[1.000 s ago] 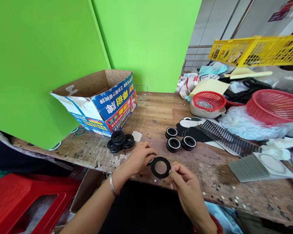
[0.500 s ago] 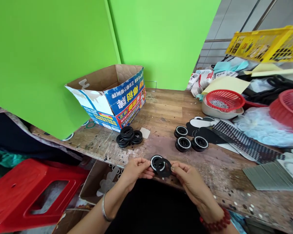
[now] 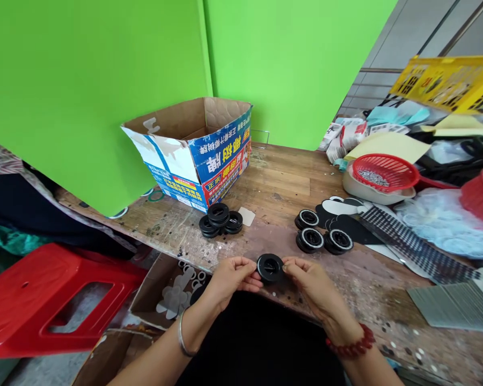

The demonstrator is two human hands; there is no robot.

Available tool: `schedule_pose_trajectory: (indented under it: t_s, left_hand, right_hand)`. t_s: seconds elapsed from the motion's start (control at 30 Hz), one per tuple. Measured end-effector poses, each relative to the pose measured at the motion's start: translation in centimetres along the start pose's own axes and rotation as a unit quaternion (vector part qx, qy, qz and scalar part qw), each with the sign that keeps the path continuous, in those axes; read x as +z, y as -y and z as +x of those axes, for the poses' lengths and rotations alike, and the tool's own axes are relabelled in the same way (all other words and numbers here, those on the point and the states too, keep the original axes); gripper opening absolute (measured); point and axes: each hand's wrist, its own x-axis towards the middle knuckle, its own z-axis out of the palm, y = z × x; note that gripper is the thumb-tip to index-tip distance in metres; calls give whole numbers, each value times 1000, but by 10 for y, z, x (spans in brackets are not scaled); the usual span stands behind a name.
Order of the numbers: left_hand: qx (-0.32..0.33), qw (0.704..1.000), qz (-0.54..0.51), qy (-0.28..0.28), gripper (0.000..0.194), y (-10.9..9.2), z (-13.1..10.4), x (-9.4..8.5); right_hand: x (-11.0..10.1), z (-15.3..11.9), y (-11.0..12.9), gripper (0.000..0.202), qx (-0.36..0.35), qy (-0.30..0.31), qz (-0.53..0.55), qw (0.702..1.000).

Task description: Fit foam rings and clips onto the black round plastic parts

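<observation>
At the table's front edge, my left hand [image 3: 234,277] pinches a round black buckle [image 3: 269,267] by its left rim. A thin black ring [image 3: 277,276] lies over the buckle's face and covers its pale band; whether it is stuck down I cannot tell. My right hand [image 3: 309,280] has thumb and fingers closed on the ring's right side. Beyond my left hand is a group of stacked all-black buckles [image 3: 218,215]. Farther right, several buckles with whitish bands [image 3: 310,238] sit in small stacks.
An open cardboard carton [image 3: 225,155] stands at the back left. To the right are black and white cut pieces [image 3: 342,222], a red basket [image 3: 386,170] and a grey stack of strips [image 3: 453,304]. A red stool [image 3: 64,268] and a box of scraps [image 3: 155,284] are below left.
My right hand has brought the black ring from partly overlapping the buckle to lying over it, covering the pale band. The whole view has shifted slightly.
</observation>
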Motion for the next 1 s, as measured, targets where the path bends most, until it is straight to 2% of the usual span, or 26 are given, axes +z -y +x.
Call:
schedule_pose_trajectory:
  t_s: [0.13,0.73,1.0]
  left_hand:
    - [1,1000,-4,6,19,1,1,-2]
    - [9,1000,-6,17,35,4,3,-4]
    - [17,1000,10,1,38,1,2,0]
  right_hand:
    - [1,1,-4,23,-1,-27,-33,999]
    - [8,-4,-7,25,-27,-51,-60,996]
    - [10,-6,-9,24,-79,-74,-77,991]
